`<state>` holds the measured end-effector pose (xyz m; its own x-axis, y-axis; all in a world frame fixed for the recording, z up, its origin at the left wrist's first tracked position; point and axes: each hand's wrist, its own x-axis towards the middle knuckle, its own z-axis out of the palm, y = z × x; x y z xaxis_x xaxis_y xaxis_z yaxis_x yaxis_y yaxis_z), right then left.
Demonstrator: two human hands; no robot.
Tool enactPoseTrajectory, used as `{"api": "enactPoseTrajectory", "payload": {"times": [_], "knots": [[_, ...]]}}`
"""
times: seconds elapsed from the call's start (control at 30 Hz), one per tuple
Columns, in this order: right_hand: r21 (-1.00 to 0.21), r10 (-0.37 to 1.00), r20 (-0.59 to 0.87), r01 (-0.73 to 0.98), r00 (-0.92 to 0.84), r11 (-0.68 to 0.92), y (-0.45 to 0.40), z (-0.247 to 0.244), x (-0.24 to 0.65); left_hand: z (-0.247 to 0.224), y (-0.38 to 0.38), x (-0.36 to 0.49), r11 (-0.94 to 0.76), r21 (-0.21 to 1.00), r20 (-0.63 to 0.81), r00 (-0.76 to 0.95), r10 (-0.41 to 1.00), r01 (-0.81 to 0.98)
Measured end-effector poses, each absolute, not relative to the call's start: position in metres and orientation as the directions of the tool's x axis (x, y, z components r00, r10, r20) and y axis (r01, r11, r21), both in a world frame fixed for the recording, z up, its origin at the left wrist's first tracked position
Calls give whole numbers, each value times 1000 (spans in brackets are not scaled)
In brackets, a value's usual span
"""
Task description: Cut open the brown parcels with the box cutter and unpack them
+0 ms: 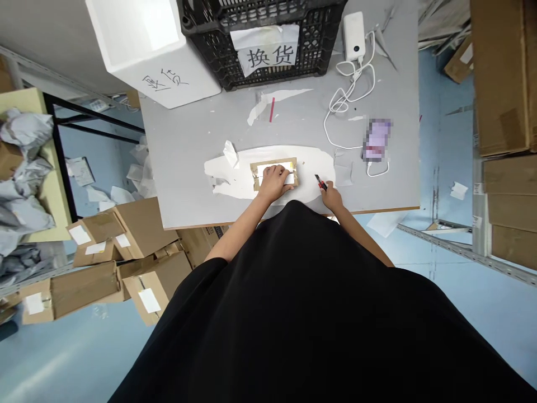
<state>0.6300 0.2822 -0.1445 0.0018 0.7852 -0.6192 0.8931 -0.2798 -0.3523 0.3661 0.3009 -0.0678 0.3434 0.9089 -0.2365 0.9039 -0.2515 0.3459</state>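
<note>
- Small box (290,167), in the head view, lies on a white sheet (235,180) at the table's (188,168) near side.
- My left hand (274,182) rests bent-fingered over it; whether it grips, I cannot tell. My right hand (331,196) grasps a cutter (322,184), right of the box, apart from it.
- I judge I'm steadying the box for cutting; that calls for the blade leftward, clear of my fingers.
- Its contents are hidden. Far left, a white bin (168,84) shows pale inner walls; the black crate (311,53)'s contents I cannot make out.

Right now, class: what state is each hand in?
Left hand: on the cardboard package; whether its grip is closed cannot be told.
Right hand: closed, holding the red-and-black cutter.
</note>
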Motion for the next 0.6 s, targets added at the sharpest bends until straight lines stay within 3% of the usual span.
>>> {"api": "enactPoseTrajectory", "payload": {"times": [0.1, 0.37, 0.47, 0.6], "knots": [[-342, 793, -609, 896, 18, -284, 281, -148, 622, -63, 299, 352, -223, 348, -243, 317, 917, 911], [-278, 864, -487, 914, 131, -296, 276, -151, 620, -59, 302, 319, -161, 206, -388, 232, 892, 965], [-249, 868, -483, 933, 113, -260, 276, -151, 618, -62, 303, 318, -130, 250, -392, 223, 892, 959], [-238, 880, -465, 945, 93, -225, 278, -148, 615, -68, 295, 319, -53, 402, -328, 198, 924, 914]]}}
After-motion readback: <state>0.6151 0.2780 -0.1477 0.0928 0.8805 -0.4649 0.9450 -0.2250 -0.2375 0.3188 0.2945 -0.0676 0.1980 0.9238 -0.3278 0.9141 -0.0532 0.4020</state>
